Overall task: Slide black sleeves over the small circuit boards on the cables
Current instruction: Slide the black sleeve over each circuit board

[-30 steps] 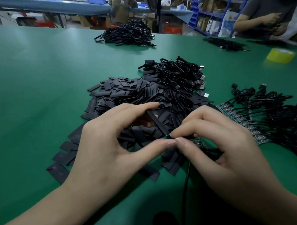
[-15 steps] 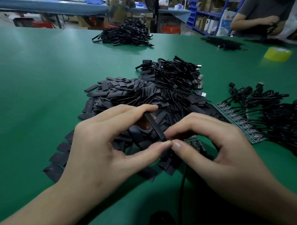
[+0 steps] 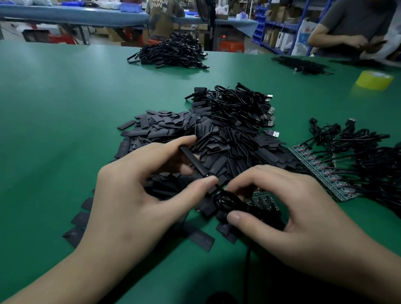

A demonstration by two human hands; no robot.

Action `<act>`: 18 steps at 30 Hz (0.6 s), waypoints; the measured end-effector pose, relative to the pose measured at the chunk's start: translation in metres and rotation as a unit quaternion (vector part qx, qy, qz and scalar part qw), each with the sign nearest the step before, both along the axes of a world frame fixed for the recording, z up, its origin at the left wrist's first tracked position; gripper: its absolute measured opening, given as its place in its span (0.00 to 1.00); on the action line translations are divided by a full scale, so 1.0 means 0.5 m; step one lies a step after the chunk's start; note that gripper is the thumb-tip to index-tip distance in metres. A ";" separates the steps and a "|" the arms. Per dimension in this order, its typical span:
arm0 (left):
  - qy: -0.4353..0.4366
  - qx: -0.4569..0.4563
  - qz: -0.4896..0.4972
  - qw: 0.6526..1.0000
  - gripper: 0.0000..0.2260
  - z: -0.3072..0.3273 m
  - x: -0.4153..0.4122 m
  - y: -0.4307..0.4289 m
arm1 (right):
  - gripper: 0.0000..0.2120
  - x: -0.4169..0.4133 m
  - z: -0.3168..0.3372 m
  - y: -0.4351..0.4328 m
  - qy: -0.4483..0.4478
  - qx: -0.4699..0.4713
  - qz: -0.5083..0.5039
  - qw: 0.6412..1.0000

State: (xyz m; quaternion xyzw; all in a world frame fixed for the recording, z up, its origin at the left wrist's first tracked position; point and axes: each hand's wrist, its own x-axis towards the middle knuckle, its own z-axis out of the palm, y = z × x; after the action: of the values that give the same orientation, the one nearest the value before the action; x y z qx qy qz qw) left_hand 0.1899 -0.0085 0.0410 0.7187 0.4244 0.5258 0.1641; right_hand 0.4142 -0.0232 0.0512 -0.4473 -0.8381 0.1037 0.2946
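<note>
Our left hand [image 3: 135, 195] pinches one black sleeve [image 3: 194, 162] lengthwise, forefinger tip on its upper end and thumb tip at its lower end. Our right hand [image 3: 307, 214] is curled round a coiled cable [image 3: 227, 202], with the thumb pressing the loop from below. The cable's small circuit board [image 3: 263, 199] shows under the fingers, near the sleeve's lower end but not yet inside it.

We judge the sleeve's mouth to be the main risk. The sleeve looks pressed flat, so a corner of the board could catch on its edge and buckle it. Held only by its two ends, it may also bow or flick out of the pinch. If the right hand loosens, the coil could spring open and sweep loose pieces about. A hard push might strain the wires where they join the board.

Under both hands a heap of sleeves [image 3: 172, 132] lies on the green counter [image 3: 47, 122]. Behind it is a tangle of plugged cables [image 3: 238, 105], and to the right a row of bare boards [image 3: 320, 174]. A yellow tape roll [image 3: 374, 79] sits farther off.

The only writing we can read is "UNKN OWN", in two lines on the back of a shirt [image 3: 159, 4] at the far bench. Any marks on the sleeves are too faint to make out.
</note>
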 end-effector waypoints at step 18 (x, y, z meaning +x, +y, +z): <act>0.353 -0.019 0.013 0.935 0.44 -0.037 0.006 0.002 | 0.14 0.021 0.162 0.324 -0.189 0.090 -0.220 0.953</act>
State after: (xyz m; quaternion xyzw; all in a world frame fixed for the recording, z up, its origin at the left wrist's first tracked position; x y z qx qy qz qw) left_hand 0.1928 -0.0077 0.0224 0.8489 0.4747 0.2321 0.0105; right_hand 0.4247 0.1390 0.1324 -0.6035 -0.7652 -0.1262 0.1850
